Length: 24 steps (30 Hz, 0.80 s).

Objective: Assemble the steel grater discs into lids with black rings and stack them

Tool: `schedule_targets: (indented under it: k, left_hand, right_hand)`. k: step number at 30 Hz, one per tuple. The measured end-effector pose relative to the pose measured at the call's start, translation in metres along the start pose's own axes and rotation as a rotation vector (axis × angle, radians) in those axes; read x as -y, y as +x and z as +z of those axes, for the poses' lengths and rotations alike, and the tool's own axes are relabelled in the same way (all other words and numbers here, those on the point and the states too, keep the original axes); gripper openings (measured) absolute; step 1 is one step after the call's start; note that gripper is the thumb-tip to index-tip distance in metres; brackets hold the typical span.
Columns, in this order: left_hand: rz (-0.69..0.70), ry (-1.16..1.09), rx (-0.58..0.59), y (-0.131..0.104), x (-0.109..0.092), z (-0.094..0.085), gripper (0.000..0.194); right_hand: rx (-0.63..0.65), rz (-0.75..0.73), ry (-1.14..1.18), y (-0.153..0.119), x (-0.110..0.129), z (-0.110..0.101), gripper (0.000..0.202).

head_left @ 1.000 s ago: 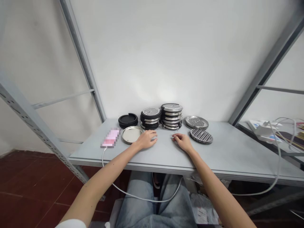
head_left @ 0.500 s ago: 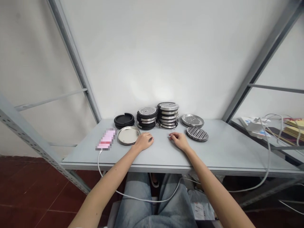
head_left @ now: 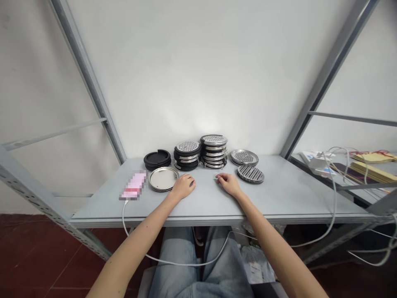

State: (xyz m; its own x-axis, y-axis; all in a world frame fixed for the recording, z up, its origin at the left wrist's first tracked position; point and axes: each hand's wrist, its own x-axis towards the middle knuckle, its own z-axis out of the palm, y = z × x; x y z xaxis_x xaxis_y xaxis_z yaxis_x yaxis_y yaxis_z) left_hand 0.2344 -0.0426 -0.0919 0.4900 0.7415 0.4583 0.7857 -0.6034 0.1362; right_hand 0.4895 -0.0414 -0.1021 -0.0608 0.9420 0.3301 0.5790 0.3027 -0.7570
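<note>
My left hand (head_left: 185, 185) rests on the grey table just right of a shallow silver dish (head_left: 163, 179), its fingers loosely bent and nothing seen in them. My right hand (head_left: 227, 182) lies on its side, fingers loosely curled and slightly apart, with no object visible in it. To its right is a pile of slotted metal discs (head_left: 250, 174). Behind the hands stand two stacks of black and silver round parts, a shorter one (head_left: 187, 155) and a taller one (head_left: 214, 151), both topped by perforated discs.
Black rings (head_left: 157, 159) sit at the back left, and silver rimmed discs (head_left: 244, 157) at the back right. A phone with a blurred screen (head_left: 134, 185) lies left, its white cable (head_left: 124, 219) hanging over the table edge (head_left: 201, 221). Metal posts flank the table.
The view has shifted slightly, so the table and the things on it appear a little further left. Both hands keep nearly the same pose and place on the table.
</note>
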Motion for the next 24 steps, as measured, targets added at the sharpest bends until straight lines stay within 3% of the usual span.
schedule_targets:
  k: [18,24]
  left_hand:
    - [-0.028,-0.058,-0.016,-0.0021,0.0021,-0.0014,0.019]
    - [-0.019,-0.068,-0.027,-0.0028,0.0033,-0.0010,0.019]
  right_hand:
    - [0.025,-0.017,-0.041,-0.0016,0.0028,-0.0008,0.034]
    - [-0.009,-0.080,-0.154,-0.0020,-0.0006,0.0016,0.029]
